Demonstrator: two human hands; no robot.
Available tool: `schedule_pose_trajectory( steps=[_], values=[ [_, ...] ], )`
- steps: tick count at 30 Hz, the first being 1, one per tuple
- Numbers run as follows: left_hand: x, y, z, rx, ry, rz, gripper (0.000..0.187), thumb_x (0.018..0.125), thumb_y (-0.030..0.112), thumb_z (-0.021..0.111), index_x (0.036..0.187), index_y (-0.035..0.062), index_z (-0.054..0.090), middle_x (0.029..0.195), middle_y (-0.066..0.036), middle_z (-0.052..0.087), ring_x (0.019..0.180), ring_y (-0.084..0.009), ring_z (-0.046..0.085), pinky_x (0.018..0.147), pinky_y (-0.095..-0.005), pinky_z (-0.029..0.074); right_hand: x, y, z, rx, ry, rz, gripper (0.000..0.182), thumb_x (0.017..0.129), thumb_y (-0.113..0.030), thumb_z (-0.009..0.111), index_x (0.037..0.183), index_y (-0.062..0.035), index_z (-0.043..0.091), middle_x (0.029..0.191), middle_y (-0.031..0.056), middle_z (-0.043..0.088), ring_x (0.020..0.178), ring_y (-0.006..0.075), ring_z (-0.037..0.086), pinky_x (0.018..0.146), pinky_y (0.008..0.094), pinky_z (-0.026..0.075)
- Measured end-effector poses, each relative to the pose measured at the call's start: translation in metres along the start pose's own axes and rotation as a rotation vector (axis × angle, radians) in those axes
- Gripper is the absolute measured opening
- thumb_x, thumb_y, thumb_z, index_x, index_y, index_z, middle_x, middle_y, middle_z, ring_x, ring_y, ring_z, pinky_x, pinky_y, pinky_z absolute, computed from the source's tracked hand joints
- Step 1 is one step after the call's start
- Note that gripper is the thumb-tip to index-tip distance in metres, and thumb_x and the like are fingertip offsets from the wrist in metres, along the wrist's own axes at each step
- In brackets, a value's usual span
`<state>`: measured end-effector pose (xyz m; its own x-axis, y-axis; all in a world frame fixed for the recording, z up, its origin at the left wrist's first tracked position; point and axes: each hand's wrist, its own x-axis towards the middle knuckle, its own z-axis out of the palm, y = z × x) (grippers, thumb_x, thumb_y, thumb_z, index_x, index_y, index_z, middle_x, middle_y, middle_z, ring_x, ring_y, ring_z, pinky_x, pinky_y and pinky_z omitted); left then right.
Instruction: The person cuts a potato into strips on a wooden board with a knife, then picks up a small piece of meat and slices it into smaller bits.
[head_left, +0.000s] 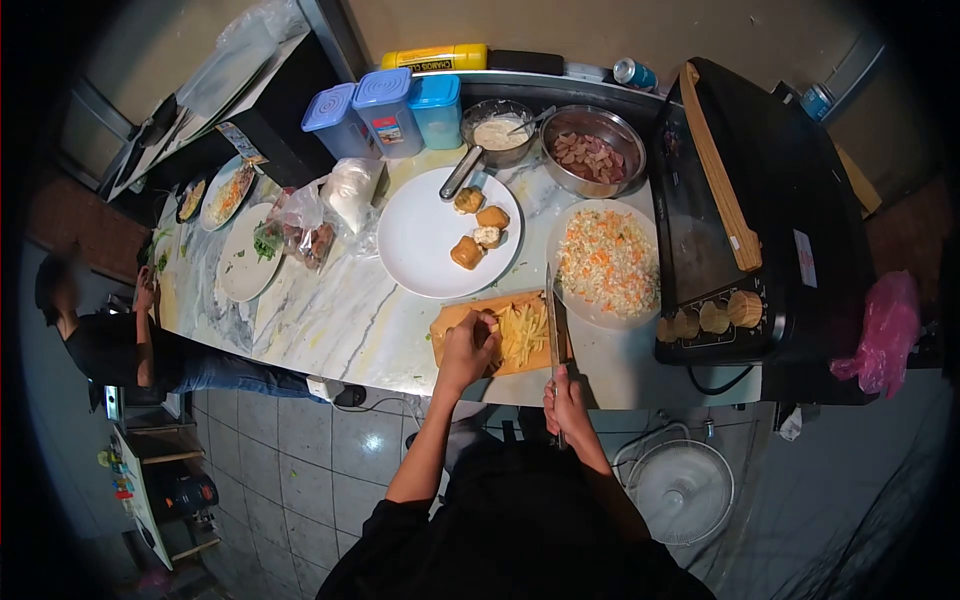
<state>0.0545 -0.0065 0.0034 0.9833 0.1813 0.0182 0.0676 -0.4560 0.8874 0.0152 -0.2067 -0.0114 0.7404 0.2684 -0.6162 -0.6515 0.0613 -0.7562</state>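
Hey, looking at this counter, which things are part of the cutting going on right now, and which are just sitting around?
In use:
left hand pressing down on the food
right hand gripping the knife
cutting board
yellow cut strips

Lying about:
white plate with fried pieces
plate of chopped vegetables
metal bowl of sliced meat
blue-lidded containers
black griddle

A white plate (420,240) with fried pieces is seen on the marble table (330,320), and beside it a plate of shredded vegetables (608,262). Behind are set a steel bowl of sliced sausage (592,150), a bowl of white sauce (498,130) and three blue-lidded containers (385,112); a black griddle (760,220) is placed at the right
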Motion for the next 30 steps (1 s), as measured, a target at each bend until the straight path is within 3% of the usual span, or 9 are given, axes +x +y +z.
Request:
schedule_pose_trajectory(
  steps=[1,3,6,9,13,15,28,30],
  values=[
    [0.001,-0.004,0.002,0.000,-0.001,0.001,0.019,0.076,0.002,0.065,0.092,-0.0006,0.055,0.075,-0.013,0.061,0.069,-0.0247,0.062,0.065,-0.0298,0.048,0.000,-0.001,0.000,0.001,0.001,-0.001,0.055,0.094,-0.057,0.029,0.065,-0.0107,0.033,0.043,-0.0020,0.026,0.027,0.0084,0.026,0.025,0.0255,0.024],
    [0.002,-0.010,0.004,-0.102,0.058,-0.023,0.020,0.078,0.002,0.065,0.095,-0.0023,0.058,0.071,-0.007,0.060,0.066,-0.0134,0.058,0.064,-0.0250,0.046,-0.001,-0.003,0.001,0.003,0.007,0.000,0.055,0.094,-0.057,0.028,0.065,-0.0107,0.033,0.043,-0.0020,0.026,0.027,0.0083,0.026,0.025,0.0253,0.024],
    [0.003,-0.013,0.001,-0.278,0.041,-0.167,0.021,0.080,0.003,0.065,0.099,-0.0044,0.060,0.073,-0.003,0.061,0.068,-0.0089,0.055,0.064,-0.0228,0.046,-0.001,-0.004,0.001,0.010,-0.005,-0.014,0.054,0.094,-0.056,0.028,0.065,-0.0108,0.033,0.043,-0.0019,0.027,0.027,0.0082,0.026,0.025,0.0250,0.024],
    [0.004,-0.009,-0.006,-0.207,0.040,-0.140,0.020,0.082,0.004,0.065,0.100,-0.0058,0.061,0.078,-0.004,0.063,0.070,-0.0077,0.055,0.066,-0.0212,0.045,0.000,-0.003,0.002,0.006,0.008,-0.012,0.054,0.094,-0.056,0.028,0.065,-0.0108,0.032,0.043,-0.0020,0.027,0.027,0.0080,0.027,0.026,0.0247,0.024],
    [0.004,-0.010,-0.005,-0.228,0.059,-0.095,0.017,0.084,0.004,0.063,0.099,-0.0051,0.061,0.080,-0.005,0.063,0.071,-0.0082,0.056,0.067,-0.0209,0.045,0.002,-0.002,0.003,0.009,0.005,-0.021,0.054,0.094,-0.056,0.028,0.065,-0.0106,0.032,0.043,-0.0020,0.027,0.028,0.0079,0.027,0.026,0.0247,0.024],
    [0.004,-0.010,-0.004,-0.290,0.076,-0.091,0.016,0.087,0.009,0.061,0.098,-0.0029,0.061,0.085,-0.006,0.064,0.078,-0.0105,0.057,0.073,-0.0252,0.046,0.002,-0.002,0.003,0.016,0.000,-0.009,0.054,0.094,-0.056,0.028,0.065,-0.0104,0.033,0.043,-0.0019,0.028,0.028,0.0080,0.027,0.026,0.0247,0.024],
    [0.008,0.000,-0.004,-0.564,0.152,-0.215,0.019,0.091,0.010,0.055,0.105,-0.0020,0.056,0.093,-0.010,0.063,0.080,-0.0136,0.060,0.071,-0.0255,0.050,0.005,-0.002,0.002,0.011,0.008,-0.027,0.053,0.095,-0.055,0.028,0.066,-0.0102,0.034,0.043,-0.0012,0.028,0.028,0.0085,0.027,0.026,0.0254,0.024],
    [0.010,-0.007,-0.002,-0.663,0.155,-0.135,0.021,0.091,0.008,0.055,0.108,-0.0038,0.054,0.095,-0.012,0.063,0.082,-0.0150,0.060,0.073,-0.0258,0.051,0.006,-0.002,0.002,0.014,0.020,-0.028,0.054,0.095,-0.055,0.028,0.066,-0.0102,0.034,0.043,-0.0011,0.028,0.028,0.0084,0.027,0.026,0.0254,0.024]
  ],
)
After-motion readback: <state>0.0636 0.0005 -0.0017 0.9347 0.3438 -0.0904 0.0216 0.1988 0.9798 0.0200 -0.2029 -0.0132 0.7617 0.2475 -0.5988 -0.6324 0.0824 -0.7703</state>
